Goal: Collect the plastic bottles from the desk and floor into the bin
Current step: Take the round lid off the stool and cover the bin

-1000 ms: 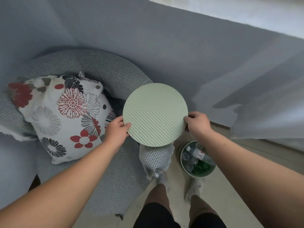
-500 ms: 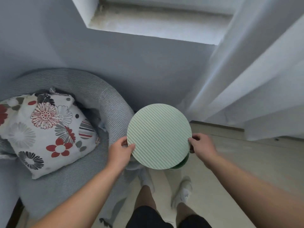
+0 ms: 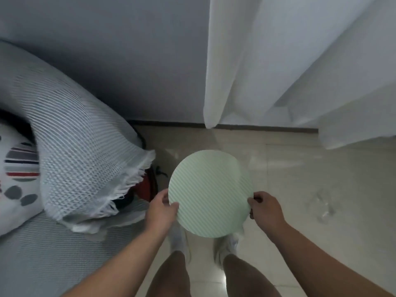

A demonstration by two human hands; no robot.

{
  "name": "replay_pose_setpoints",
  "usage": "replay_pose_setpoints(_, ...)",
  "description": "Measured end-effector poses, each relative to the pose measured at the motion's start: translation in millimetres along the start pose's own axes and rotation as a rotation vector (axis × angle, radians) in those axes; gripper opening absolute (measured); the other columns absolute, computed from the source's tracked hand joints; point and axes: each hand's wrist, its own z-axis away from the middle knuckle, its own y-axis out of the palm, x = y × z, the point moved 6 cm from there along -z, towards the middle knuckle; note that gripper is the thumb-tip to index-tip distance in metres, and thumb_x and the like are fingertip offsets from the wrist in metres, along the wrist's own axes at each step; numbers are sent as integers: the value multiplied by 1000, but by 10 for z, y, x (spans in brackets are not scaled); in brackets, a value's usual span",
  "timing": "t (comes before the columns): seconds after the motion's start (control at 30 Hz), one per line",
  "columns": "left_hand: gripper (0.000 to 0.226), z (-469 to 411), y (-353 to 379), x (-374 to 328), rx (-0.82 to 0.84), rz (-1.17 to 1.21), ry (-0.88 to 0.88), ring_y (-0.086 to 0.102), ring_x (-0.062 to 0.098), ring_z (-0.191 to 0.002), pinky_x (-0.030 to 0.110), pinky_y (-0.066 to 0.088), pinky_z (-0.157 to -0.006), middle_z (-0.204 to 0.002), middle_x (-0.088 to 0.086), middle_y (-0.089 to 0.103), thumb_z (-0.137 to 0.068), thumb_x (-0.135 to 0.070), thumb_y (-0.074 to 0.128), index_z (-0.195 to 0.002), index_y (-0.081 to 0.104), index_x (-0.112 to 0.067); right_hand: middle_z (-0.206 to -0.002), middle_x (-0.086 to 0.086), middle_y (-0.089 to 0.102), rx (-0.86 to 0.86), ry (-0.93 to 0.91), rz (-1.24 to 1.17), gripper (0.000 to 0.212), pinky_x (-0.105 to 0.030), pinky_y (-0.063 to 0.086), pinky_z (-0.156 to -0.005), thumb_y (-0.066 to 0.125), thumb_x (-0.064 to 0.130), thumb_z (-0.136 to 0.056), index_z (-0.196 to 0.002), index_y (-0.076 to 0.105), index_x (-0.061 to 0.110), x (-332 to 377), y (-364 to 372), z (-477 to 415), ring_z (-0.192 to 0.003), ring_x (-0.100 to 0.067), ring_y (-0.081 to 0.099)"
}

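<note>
A round pale green lid with fine diagonal stripes is held level in front of me, over the floor just ahead of my feet. My left hand grips its left edge, thumb on top. My right hand pinches its right edge. The bin and its bottles are hidden under the lid. A crushed clear plastic bottle lies on the tiled floor to the right.
A grey woven armchair with a flowered cushion fills the left side. White curtains hang at the back right over a grey wall. Pale floor tiles stretch to the right.
The lid has come down in both hands, and it now covers the spot where the bin with bottles showed a second ago. The view has swung right, away from the armchair.
</note>
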Motion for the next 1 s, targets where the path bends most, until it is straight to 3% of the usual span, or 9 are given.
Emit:
replay_pose_setpoints(0.17,42,-891,519,570,17,3,22,68,18,-102,35,55,-91,-107,-7,69,-92,-19,72,-133,63,-21,-95,-11,72,-13,11,-11,18,-54,58,-86,58,14,-94,-105,71,8,-479,640,-783,-88,-34,70)
replay_pose_setpoints(0.37,39,-1491,830,928,-26,12,22,67,14,-94,34,54,-85,-107,-8,69,-94,-35,66,-131,64,-23,-91,-10,73,-59,24,-17,17,-55,58,-85,56,14,-91,-100,71,9,-814,1039,-1248,-86,-36,70)
replay_pose_setpoints(0.53,34,-1712,927,1026,-46,24,32,61,-2,-84,33,56,-79,-102,-16,66,-96,-30,64,-130,62,-26,-92,-8,72,-66,46,-50,18,-55,58,-86,56,15,-93,-103,70,12,-909,1199,-1395,-87,-35,69)
replay_pose_setpoints(0.63,34,-1817,963,1041,-68,23,38,64,7,-87,35,57,-80,-107,-9,66,-96,-27,65,-130,62,-21,-93,-7,72,-74,38,-29,18,-53,59,-86,55,16,-94,-105,69,13,-891,1263,-1468,-87,-34,69)
replay_pose_setpoints(0.8,26,-1966,1018,1014,-91,30,62,56,-7,-77,18,43,-61,-89,-23,59,-97,-22,65,-123,64,-21,-92,-7,72,-78,54,9,17,-44,58,-81,52,18,-94,-102,66,13,-856,1302,-1579,-83,-34,71)
replay_pose_setpoints(1.0,19,-2088,1070,1004,-68,21,80,59,-5,-76,18,43,-58,-88,-23,61,-96,-22,67,-112,61,-31,-84,-5,73,-89,84,-40,19,-48,60,-80,54,17,-91,-109,60,19,-925,1335,-1698,-75,-30,72)
